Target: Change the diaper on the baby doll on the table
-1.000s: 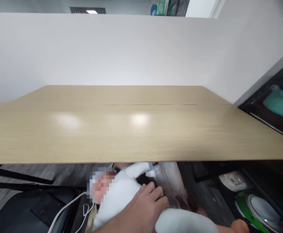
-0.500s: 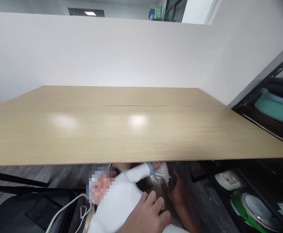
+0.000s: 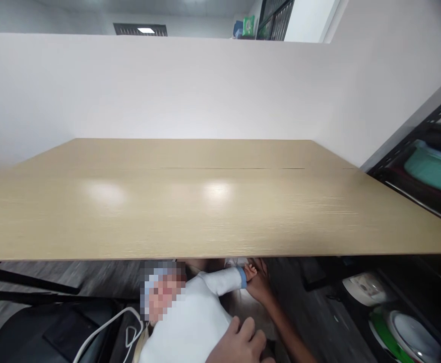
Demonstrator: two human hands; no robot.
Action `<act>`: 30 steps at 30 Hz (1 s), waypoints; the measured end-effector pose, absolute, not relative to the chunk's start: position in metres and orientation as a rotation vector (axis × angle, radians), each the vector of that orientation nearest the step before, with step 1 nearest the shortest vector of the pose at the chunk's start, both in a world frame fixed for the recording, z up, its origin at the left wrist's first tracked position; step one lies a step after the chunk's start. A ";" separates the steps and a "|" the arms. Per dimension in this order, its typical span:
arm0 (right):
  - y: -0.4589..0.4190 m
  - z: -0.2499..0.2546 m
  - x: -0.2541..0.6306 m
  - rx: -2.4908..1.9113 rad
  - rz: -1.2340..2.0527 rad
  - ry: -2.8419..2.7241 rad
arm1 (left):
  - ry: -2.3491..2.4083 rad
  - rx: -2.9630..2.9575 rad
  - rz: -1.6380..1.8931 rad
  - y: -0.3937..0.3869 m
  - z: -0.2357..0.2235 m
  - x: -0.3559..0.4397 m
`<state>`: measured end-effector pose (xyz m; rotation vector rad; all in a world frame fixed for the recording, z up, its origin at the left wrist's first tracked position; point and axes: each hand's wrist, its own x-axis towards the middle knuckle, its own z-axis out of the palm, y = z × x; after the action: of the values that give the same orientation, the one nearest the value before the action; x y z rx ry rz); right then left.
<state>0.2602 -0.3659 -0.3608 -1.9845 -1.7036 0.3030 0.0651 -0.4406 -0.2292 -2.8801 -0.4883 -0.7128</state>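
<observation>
A baby doll (image 3: 190,317) in white clothes with blue cuffs lies face up below the table's front edge, its head to the left and its face blurred out. My left hand (image 3: 239,343) rests on the doll's side with fingers curled against it; the lower part of the hand is cut off by the frame. From the lower right my right hand (image 3: 258,285) reaches in beside the doll's small hand (image 3: 249,272) and appears to touch it. My right fingers are mostly hidden by the doll's hand and the table edge. Some white cloth (image 3: 235,262) shows just behind.
A wooden tabletop (image 3: 220,222) spans the view above the hands, with a white partition behind it. To the left are a black chair (image 3: 54,327) and a white cable (image 3: 107,327). On the right, a dark shelf holds a green-rimmed item (image 3: 384,333) and a teal container (image 3: 435,166).
My right hand, spread apart from the doll before, has moved up and left to the doll's hand. My left hand is lower and slightly right in view. The camera has shifted a little.
</observation>
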 end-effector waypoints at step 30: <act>-0.398 -0.071 0.149 -1.308 0.938 -2.238 | -1.163 -3.192 -0.463 -0.333 -0.115 -0.053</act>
<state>0.1492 -0.3979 -0.0707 -1.3077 -2.2384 0.9382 -0.0525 -0.3333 -0.1153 -3.1919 -1.1630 -0.4633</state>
